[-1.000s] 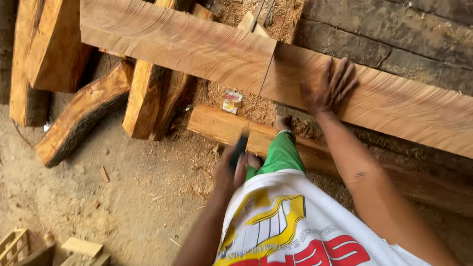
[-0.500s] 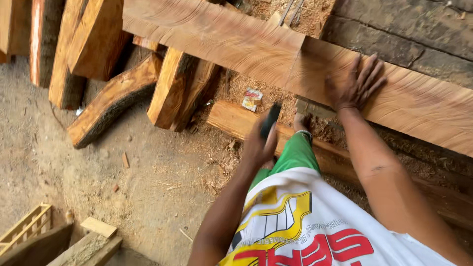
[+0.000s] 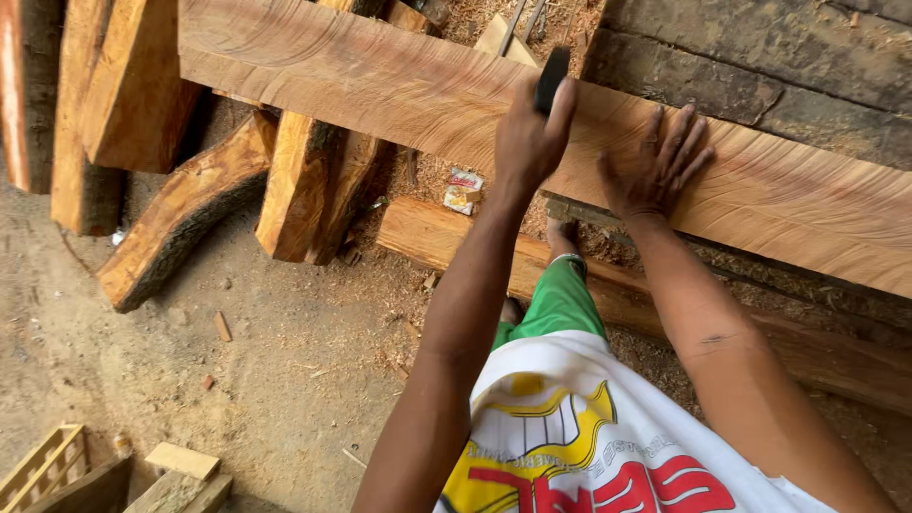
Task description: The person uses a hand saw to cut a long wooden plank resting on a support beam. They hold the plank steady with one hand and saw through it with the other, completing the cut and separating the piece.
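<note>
A long sawn wooden plank (image 3: 361, 90) runs across the upper part of the view from left to right. My left hand (image 3: 527, 138) is raised over the plank and grips a small black object (image 3: 551, 78) that sticks up past my fingers. My right hand (image 3: 655, 166) lies flat on the plank just to the right, fingers spread. Below my arms I see my green trousers (image 3: 556, 304) and white printed shirt (image 3: 589, 446).
Thick timber offcuts (image 3: 304, 180) and a bark-edged log (image 3: 180, 223) lean under the plank on a sawdust floor. A squared beam (image 3: 446, 237) lies below, a small packet (image 3: 463, 191) beside it. Dark beams (image 3: 760, 66) sit behind. A crate (image 3: 43, 465) and blocks lie bottom left.
My left hand has risen from beside my leg up to the plank with the black object in it. My right hand has stayed flat on the plank. The view has moved closer.
</note>
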